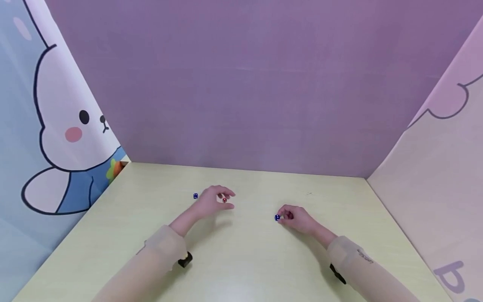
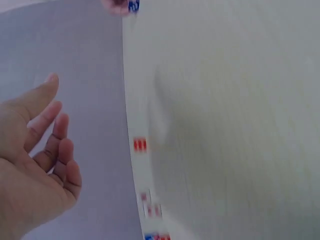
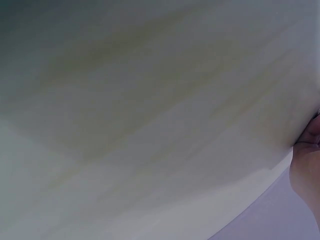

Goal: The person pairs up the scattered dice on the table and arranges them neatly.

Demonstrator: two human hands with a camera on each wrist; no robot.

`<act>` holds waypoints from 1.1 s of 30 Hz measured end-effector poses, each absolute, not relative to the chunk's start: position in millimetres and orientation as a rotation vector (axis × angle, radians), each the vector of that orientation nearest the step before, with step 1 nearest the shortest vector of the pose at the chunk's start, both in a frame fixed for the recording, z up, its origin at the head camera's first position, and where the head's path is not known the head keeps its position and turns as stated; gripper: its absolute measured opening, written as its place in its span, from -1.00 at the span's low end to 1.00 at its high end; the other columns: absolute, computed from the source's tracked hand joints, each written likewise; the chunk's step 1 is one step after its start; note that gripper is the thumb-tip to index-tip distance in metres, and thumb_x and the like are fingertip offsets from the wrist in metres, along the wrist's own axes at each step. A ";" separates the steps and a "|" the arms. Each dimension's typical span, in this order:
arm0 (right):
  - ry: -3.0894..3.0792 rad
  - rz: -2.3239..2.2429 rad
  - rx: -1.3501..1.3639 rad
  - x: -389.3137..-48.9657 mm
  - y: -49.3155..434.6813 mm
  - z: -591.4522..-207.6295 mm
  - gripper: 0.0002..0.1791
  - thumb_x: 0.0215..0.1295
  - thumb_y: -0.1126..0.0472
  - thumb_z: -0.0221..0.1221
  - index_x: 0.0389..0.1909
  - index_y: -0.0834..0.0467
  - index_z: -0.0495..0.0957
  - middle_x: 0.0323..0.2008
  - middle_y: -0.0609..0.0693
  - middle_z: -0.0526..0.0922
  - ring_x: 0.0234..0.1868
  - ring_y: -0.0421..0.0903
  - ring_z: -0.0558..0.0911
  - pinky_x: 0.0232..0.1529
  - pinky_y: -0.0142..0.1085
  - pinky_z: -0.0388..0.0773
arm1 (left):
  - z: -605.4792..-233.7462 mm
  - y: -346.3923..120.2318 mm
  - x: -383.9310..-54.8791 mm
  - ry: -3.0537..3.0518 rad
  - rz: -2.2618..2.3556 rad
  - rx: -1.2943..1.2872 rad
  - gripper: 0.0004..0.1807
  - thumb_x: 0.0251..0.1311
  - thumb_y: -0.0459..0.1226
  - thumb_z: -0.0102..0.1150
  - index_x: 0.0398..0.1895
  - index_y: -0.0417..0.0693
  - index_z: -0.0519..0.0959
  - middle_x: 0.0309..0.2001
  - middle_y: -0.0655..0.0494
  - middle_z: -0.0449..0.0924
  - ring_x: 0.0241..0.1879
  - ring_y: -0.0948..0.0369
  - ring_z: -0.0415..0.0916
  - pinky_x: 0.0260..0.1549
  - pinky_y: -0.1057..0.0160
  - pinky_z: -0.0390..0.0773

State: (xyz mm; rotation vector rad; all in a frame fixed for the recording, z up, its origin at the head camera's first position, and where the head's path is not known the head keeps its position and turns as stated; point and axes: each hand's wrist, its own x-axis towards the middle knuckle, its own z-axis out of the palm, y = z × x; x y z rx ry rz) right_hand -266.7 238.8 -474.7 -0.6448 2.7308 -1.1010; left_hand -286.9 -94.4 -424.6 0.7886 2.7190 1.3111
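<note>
My right hand (image 1: 299,219) pinches a blue die (image 1: 277,217) between thumb and fingertips over the right part of the table. In the left wrist view that blue die (image 2: 133,5) shows at the top edge. My left hand (image 1: 212,202) is raised over the table, thumb apart from the loosely bent fingers, and nothing is in its grasp. Beyond its finger gap a red die (image 1: 224,200) is visible; in the left wrist view the red die (image 2: 140,145) lies on the table, apart from the left hand (image 2: 40,155). Only part of the right hand (image 3: 306,167) enters the right wrist view.
Another blue die (image 1: 195,196) lies left of the left hand. White dice with red spots (image 2: 150,206) lie near the table's far edge, with blue and red dice (image 2: 159,237) cut off below. A purple backdrop (image 1: 241,92) and printed side panels border the pale table (image 1: 241,260).
</note>
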 end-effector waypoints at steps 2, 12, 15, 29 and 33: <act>2.733 -1.099 -0.640 -267.5 238.9 -475.5 -0.87 0.19 0.23 0.26 -0.25 0.10 0.55 -0.53 -0.12 0.40 -0.49 -0.25 0.34 -0.46 -0.45 0.31 | -425.9 -111.6 -293.4 2.771 1.267 0.843 -0.61 -0.02 -0.24 0.42 -0.07 -0.10 0.63 -0.21 -0.06 0.62 -0.14 -0.06 0.48 -0.06 -0.03 0.43; 2.741 -1.100 -0.619 -266.6 242.2 -476.2 -0.87 0.18 0.24 0.27 -0.26 0.10 0.55 -0.53 -0.12 0.40 -0.49 -0.24 0.34 -0.46 -0.46 0.31 | -438.2 -178.0 -322.4 2.867 1.136 0.809 -0.58 -0.03 -0.24 0.42 -0.03 -0.07 0.62 -0.16 -0.11 0.59 -0.09 -0.09 0.40 -0.07 -0.11 0.39; 2.742 -1.093 -0.619 -266.0 243.6 -477.2 -0.87 0.18 0.24 0.27 -0.26 0.09 0.55 -0.53 -0.12 0.40 -0.49 -0.24 0.35 -0.46 -0.46 0.32 | -443.8 -189.8 -330.4 2.880 1.097 0.744 -0.59 -0.02 -0.24 0.41 -0.03 -0.06 0.63 -0.18 -0.09 0.59 -0.11 -0.03 0.40 -0.08 -0.04 0.39; 2.740 -1.080 -0.617 -263.9 246.5 -475.0 -0.87 0.19 0.24 0.26 -0.25 0.11 0.55 -0.53 -0.13 0.40 -0.49 -0.24 0.34 -0.46 -0.45 0.31 | -458.2 -205.9 -349.0 2.839 1.046 0.495 -0.75 -0.05 -0.27 0.42 -0.24 -0.07 0.68 -0.26 0.10 0.64 -0.24 0.17 0.48 -0.16 0.17 0.46; 2.737 -1.079 -0.615 -262.6 245.2 -473.7 -0.86 0.19 0.24 0.26 -0.25 0.12 0.55 -0.53 -0.13 0.40 -0.49 -0.24 0.34 -0.46 -0.45 0.31 | -455.6 -201.9 -347.5 2.860 0.991 0.479 -0.80 -0.03 -0.24 0.42 -0.29 -0.06 0.69 -0.29 0.12 0.65 -0.26 0.19 0.46 -0.19 0.18 0.43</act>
